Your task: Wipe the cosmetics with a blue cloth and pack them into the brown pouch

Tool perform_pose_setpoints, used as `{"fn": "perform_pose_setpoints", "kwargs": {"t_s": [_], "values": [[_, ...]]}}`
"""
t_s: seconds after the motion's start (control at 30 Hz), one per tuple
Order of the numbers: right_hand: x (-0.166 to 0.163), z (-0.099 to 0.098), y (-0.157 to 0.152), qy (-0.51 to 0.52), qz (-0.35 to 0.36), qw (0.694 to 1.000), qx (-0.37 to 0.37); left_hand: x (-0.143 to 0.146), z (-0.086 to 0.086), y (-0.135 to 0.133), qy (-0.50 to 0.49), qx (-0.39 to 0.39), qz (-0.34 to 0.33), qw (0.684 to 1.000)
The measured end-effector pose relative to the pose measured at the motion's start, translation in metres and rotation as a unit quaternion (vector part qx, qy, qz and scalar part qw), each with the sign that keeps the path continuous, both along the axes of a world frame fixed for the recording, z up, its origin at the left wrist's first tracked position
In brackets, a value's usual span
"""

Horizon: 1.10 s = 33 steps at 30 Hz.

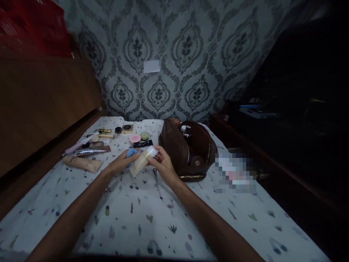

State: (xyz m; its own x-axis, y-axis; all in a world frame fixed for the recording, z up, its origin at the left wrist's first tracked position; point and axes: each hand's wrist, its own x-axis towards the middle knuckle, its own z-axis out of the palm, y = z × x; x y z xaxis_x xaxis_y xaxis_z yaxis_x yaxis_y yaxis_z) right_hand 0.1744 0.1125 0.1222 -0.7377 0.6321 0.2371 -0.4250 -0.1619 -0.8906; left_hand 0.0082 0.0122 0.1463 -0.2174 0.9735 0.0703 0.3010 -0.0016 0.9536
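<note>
My right hand [163,165] grips a cream-coloured tube [140,162] near its white cap, holding it tilted above the bed. My left hand [122,161] is closed on a blue cloth [131,153] that is pressed against the tube's side. Both hands hover just left of an open brown leather pouch [191,151], which has a bottle with a white cap [185,130] standing inside it.
Several cosmetics lie on the patterned bedsheet [141,214] behind the hands: a pink compact [135,138], a green jar [144,136], tubes, brushes and a tan pouch [83,163]. Small scissors [156,178] lie under my right wrist. A wooden headboard [40,105] is at left, dark furniture at right.
</note>
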Motion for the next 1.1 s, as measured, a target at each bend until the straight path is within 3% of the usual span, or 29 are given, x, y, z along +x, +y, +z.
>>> {"fn": "perform_pose_setpoints", "kwargs": {"t_s": [0.23, 0.4, 0.47, 0.6, 0.67, 0.83, 0.97, 1.1], "values": [[0.005, 0.012, 0.001, -0.009, -0.013, 1.0, 0.027, 0.01, -0.004, 0.004, -0.008, 0.015, 0.09, 0.996], [0.005, 0.015, 0.0, -0.029, -0.052, 0.995, 0.086, 0.013, 0.007, 0.003, 0.08, 0.052, 0.228, 0.969], [0.005, 0.013, 0.0, -0.037, -0.093, 0.989, 0.106, 0.012, 0.012, -0.001, 0.123, 0.095, 0.196, 0.968], [0.005, 0.01, -0.002, -0.043, -0.16, 0.979, 0.118, 0.014, 0.019, -0.008, 0.237, 0.14, -0.019, 0.961], [0.005, 0.011, -0.003, -0.043, -0.16, 0.98, 0.114, 0.015, 0.018, -0.01, 0.278, 0.14, -0.057, 0.949], [0.01, 0.024, -0.004, -0.043, -0.101, 0.989, 0.095, 0.016, 0.019, -0.01, 0.287, 0.108, -0.038, 0.951], [0.023, 0.046, 0.0, -0.032, -0.069, 0.99, 0.12, 0.017, 0.024, -0.01, 0.304, 0.126, 0.022, 0.944], [0.047, 0.076, 0.013, -0.041, -0.116, 0.974, 0.192, 0.025, 0.034, 0.004, 0.264, 0.161, 0.063, 0.949]]}}
